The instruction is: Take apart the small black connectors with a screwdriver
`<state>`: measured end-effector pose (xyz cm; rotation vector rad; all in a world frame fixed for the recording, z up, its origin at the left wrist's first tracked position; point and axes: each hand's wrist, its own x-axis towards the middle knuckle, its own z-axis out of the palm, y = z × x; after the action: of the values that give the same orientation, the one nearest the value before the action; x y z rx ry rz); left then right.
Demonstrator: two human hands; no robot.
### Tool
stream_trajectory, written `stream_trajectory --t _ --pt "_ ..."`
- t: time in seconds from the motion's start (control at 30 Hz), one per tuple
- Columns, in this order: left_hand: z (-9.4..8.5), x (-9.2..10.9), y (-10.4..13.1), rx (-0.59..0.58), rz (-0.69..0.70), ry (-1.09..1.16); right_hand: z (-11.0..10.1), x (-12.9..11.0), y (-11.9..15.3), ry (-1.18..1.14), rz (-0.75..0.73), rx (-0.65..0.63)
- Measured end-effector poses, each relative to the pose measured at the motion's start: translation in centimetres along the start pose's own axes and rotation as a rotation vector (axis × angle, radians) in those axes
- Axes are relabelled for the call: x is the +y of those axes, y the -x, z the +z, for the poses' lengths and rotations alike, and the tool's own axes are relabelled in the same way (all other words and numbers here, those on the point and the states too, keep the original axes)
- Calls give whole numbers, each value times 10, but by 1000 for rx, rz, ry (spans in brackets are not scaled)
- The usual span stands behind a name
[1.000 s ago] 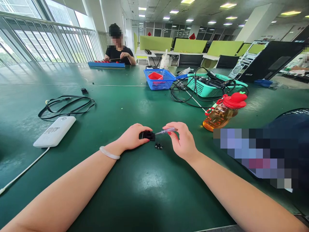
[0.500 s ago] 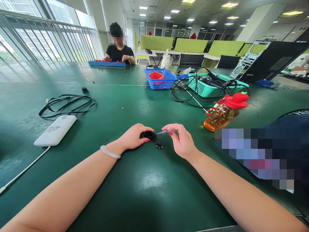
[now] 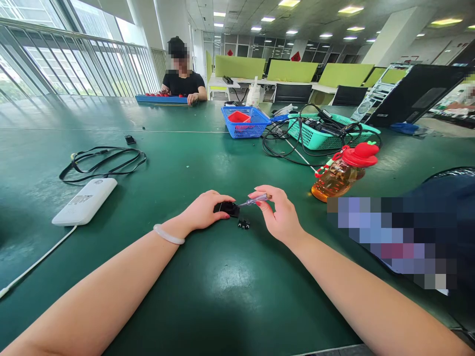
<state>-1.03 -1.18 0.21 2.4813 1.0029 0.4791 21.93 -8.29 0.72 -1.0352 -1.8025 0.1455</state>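
Observation:
On the green table (image 3: 230, 306), my left hand (image 3: 204, 210) grips a small black part (image 3: 230, 209) between thumb and fingers. My right hand (image 3: 278, 212) is closed on a small screwdriver (image 3: 256, 200) with a clear purplish handle. Its thin tip points left and meets the right end of the black part; whether it sits in a hole is too small to tell. A second, smaller black piece (image 3: 244, 224) with bright metallic spots lies just below, touched by neither hand.
A white power bank (image 3: 85, 201) and black strap (image 3: 104, 163) lie left. Right are a red-capped bottle (image 3: 339, 177), a blue basket (image 3: 247, 129), a teal basket (image 3: 315, 138) with cables, and dark cloth (image 3: 441, 217). A person (image 3: 183, 84) sits across the table.
The screwdriver handle has risen a little, so the tool tilts more steeply. My left hand keeps its grip on the black part. Across the table, the person's hands have shifted.

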Motion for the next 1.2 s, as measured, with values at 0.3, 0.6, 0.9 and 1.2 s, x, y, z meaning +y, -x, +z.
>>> stream_trajectory --t 0.3,0.6,0.9,1.2 --pt "-2 6 -2 -8 10 -92 -3 -15 0 -5 -214 -23" --pt "-1 8 -2 -7 4 -133 0 -15 -3 96 -318 -99" --pt "-2 12 0 10 41 -141 1 -24 -1 199 -470 -147" --pt "-1 12 0 25 37 -131 -8 -18 -6 65 -323 39"
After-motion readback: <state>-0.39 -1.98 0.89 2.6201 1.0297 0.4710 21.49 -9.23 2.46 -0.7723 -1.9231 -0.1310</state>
